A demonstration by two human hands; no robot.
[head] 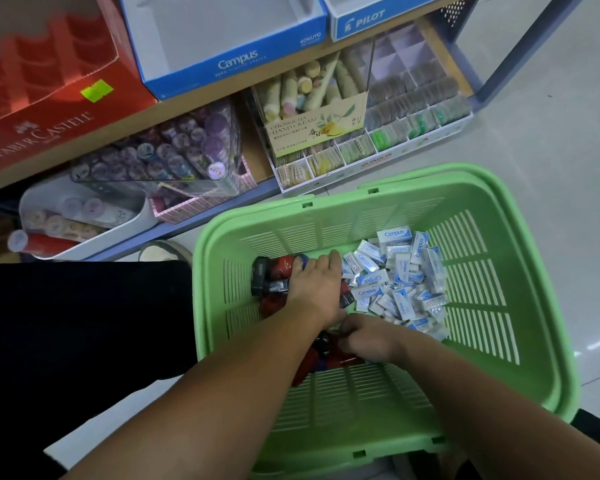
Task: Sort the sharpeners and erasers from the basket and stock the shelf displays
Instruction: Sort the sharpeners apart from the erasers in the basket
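Observation:
A green plastic basket [499, 192] stands on the floor. On its bottom lie a heap of white-and-blue Campus erasers [400, 282] on the right and red, black and blue sharpeners [271, 282] on the left. My left hand [317, 284] lies palm down on the sharpener pile, its fingers curled into it. My right hand [368, 337], just below the left wrist, grips a small cluster of red and black sharpeners [321, 353] near the basket's near wall. The fingertips of both hands are hidden.
The shelf above holds an empty blue Campus display box [222, 60], a red Faber-Castell display box [49, 116] with dividers and a blue Pilot box [364, 22]. Below stand a hand cream display [312, 133], compartmented trays and tubs of rolls. My dark-clothed leg [84, 323] lies left of the basket.

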